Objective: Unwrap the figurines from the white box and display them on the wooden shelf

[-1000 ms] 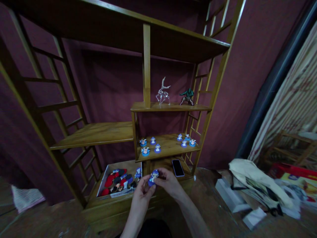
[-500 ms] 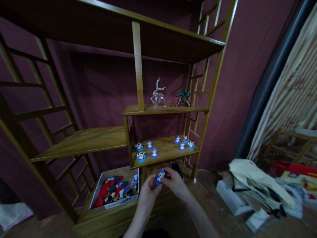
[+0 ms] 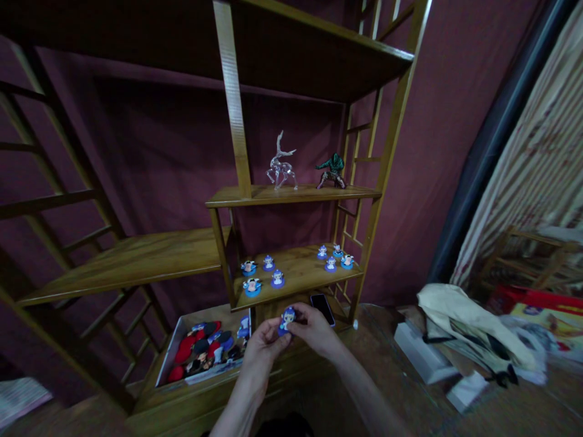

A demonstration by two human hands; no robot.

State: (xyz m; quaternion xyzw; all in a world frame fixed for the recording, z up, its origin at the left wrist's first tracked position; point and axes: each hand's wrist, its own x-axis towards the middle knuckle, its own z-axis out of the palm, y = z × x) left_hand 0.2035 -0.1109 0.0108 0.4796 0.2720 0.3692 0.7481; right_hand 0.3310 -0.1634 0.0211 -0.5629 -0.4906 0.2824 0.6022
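Note:
Between both hands, in front of the lower shelf, is a small purple and white figurine (image 3: 286,319) on a round purple base. My left hand (image 3: 264,345) pinches it from the left, low near the base. From the right, my right hand (image 3: 312,328) has its fingers closed on the same figurine. Similar purple figurines (image 3: 277,278) and blue-based ones (image 3: 252,286) stand in two groups on the lower shelf (image 3: 300,274). A white cardboard box (image 3: 200,379) full of red, black and purple figurines sits to the left of my hands.
On the shelf above stand a clear deer ornament (image 3: 282,167) and a dark green figure (image 3: 332,170). A phone (image 3: 322,309) lies under the lower shelf. White boxes (image 3: 423,353) and a cream cloth bag (image 3: 464,325) lie on the floor at right.
The view has shifted slightly, so the shelves sit further left and higher. Both hands still hold the figurine, which is turned a little.

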